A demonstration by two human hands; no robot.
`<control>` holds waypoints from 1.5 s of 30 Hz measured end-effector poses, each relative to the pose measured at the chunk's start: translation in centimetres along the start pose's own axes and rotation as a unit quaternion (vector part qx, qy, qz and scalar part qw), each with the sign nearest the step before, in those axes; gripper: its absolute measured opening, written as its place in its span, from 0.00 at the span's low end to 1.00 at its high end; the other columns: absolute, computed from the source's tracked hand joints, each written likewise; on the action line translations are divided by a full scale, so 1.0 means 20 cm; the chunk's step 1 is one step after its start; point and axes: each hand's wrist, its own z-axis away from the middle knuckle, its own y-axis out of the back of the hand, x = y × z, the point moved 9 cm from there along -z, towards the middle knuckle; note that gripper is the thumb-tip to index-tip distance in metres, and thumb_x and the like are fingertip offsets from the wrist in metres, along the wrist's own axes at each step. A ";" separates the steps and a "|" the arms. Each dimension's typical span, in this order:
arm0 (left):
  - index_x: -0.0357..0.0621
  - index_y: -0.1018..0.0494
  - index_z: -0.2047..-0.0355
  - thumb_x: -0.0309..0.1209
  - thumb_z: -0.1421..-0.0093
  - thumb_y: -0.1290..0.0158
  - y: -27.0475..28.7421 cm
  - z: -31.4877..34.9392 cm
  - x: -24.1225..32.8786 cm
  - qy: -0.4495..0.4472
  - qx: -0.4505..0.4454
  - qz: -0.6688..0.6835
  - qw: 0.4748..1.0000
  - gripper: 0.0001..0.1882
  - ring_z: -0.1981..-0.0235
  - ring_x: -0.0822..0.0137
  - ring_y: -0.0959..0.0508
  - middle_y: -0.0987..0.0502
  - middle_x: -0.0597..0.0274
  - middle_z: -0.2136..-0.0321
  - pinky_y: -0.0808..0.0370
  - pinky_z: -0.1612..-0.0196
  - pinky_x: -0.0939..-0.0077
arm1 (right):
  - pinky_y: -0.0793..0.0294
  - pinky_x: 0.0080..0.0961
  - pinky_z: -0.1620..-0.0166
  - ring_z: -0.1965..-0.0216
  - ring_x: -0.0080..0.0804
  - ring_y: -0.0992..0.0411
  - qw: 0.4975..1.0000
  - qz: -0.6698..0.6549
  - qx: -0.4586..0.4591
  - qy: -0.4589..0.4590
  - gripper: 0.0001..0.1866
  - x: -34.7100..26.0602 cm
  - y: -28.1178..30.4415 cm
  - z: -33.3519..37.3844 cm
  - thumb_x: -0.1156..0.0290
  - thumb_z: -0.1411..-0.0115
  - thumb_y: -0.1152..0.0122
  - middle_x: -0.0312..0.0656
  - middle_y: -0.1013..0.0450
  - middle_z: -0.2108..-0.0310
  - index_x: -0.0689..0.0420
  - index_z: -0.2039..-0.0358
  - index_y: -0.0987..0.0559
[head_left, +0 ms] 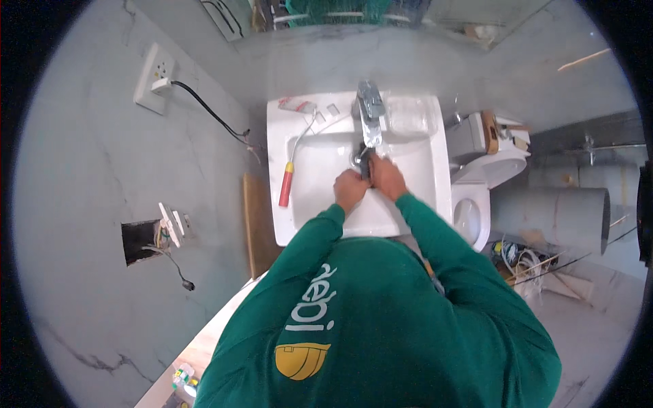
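Note:
Under the spout of a chrome faucet (371,112), both my hands are together over the basin of a white sink (309,217). My left hand (350,189) and my right hand (387,179) close around a small dark object (365,160), whose kind I cannot make out. It is right by the round metal drain (355,160), partly hidden by my fingers. On the sink's left side lies a tool with a red and yellow handle (287,183) and a thin bent metal shaft.
Behind the basin, a clear plastic tray (411,117) and a small packet (296,105) lie on the sink ledge. A toilet (469,214) with raised lid stands right, near a large grey cylinder (558,214). Left, a black cord (207,109) leaves a wall socket (155,78); wires hang from an open wall box (141,241).

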 end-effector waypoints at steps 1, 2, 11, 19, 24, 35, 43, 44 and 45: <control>0.41 0.17 0.68 0.53 0.52 0.29 0.01 -0.02 -0.04 -0.009 0.009 -0.022 1.000 0.26 0.62 0.44 0.15 0.15 0.47 0.68 0.19 0.57 0.52 | 0.21 0.62 0.58 0.61 0.69 0.21 1.000 0.001 -0.006 -0.001 0.17 -0.04 -0.02 0.09 0.57 0.29 0.47 0.66 0.24 0.63 0.56 0.48 0.26; 0.41 0.17 0.69 0.53 0.52 0.29 0.02 -0.04 -0.07 -0.009 0.027 0.001 1.000 0.26 0.63 0.44 0.15 0.15 0.46 0.68 0.19 0.57 0.52 | 0.21 0.62 0.58 0.61 0.69 0.21 1.000 0.002 -0.014 -0.007 0.17 -0.07 -0.03 0.18 0.57 0.29 0.47 0.66 0.24 0.63 0.56 0.49 0.26; 0.41 0.18 0.67 0.47 0.54 0.26 0.01 0.00 -0.07 -0.006 0.052 0.055 0.997 0.24 0.65 0.46 0.14 0.15 0.48 0.69 0.19 0.59 0.54 | 0.24 0.64 0.56 0.60 0.69 0.22 0.999 0.032 -0.010 -0.003 0.15 -0.05 -0.02 0.14 0.62 0.28 0.47 0.67 0.23 0.66 0.58 0.49 0.24; 0.41 0.18 0.67 0.46 0.51 0.29 0.00 0.09 -0.04 0.000 0.053 0.054 0.997 0.21 0.62 0.46 0.15 0.15 0.47 0.67 0.19 0.56 0.53 | 0.22 0.60 0.57 0.63 0.70 0.22 1.000 0.026 0.006 0.009 0.16 -0.01 -0.01 0.00 0.63 0.28 0.49 0.68 0.23 0.64 0.61 0.49 0.25; 0.41 0.18 0.68 0.43 0.50 0.29 0.04 0.07 -0.03 0.010 0.058 0.100 0.993 0.19 0.63 0.47 0.15 0.15 0.49 0.68 0.19 0.56 0.54 | 0.24 0.62 0.57 0.61 0.71 0.23 0.999 0.039 -0.005 -0.005 0.15 -0.07 0.01 0.10 0.61 0.26 0.50 0.66 0.23 0.63 0.57 0.48 0.24; 0.42 0.18 0.69 0.38 0.48 0.33 0.04 0.07 -0.03 -0.012 0.082 0.108 0.991 0.13 0.63 0.45 0.15 0.15 0.48 0.68 0.20 0.57 0.52 | 0.24 0.61 0.60 0.63 0.69 0.24 0.999 0.036 0.002 0.001 0.17 -0.07 0.01 -0.04 0.59 0.26 0.52 0.65 0.22 0.65 0.59 0.48 0.25; 0.41 0.18 0.70 0.41 0.49 0.30 0.07 0.07 -0.05 0.010 0.094 0.100 0.991 0.16 0.63 0.45 0.15 0.15 0.49 0.69 0.20 0.57 0.52 | 0.23 0.63 0.58 0.63 0.71 0.23 0.999 0.032 0.004 0.015 0.17 -0.10 -0.06 0.10 0.60 0.27 0.51 0.68 0.23 0.65 0.58 0.49 0.25; 0.41 0.18 0.70 0.41 0.48 0.31 0.07 0.07 -0.02 -0.004 0.086 0.104 0.991 0.16 0.64 0.44 0.15 0.15 0.48 0.69 0.20 0.57 0.51 | 0.22 0.63 0.59 0.63 0.71 0.22 0.999 0.038 0.010 0.013 0.17 -0.07 -0.04 0.03 0.59 0.27 0.51 0.68 0.24 0.65 0.59 0.49 0.25; 0.41 0.17 0.69 0.41 0.48 0.31 0.06 0.09 0.02 -0.017 0.073 0.108 0.991 0.16 0.64 0.44 0.15 0.15 0.48 0.69 0.20 0.57 0.51 | 0.21 0.60 0.60 0.63 0.70 0.22 0.998 0.040 0.025 0.028 0.17 -0.05 -0.02 -0.08 0.59 0.27 0.50 0.68 0.24 0.65 0.59 0.51 0.24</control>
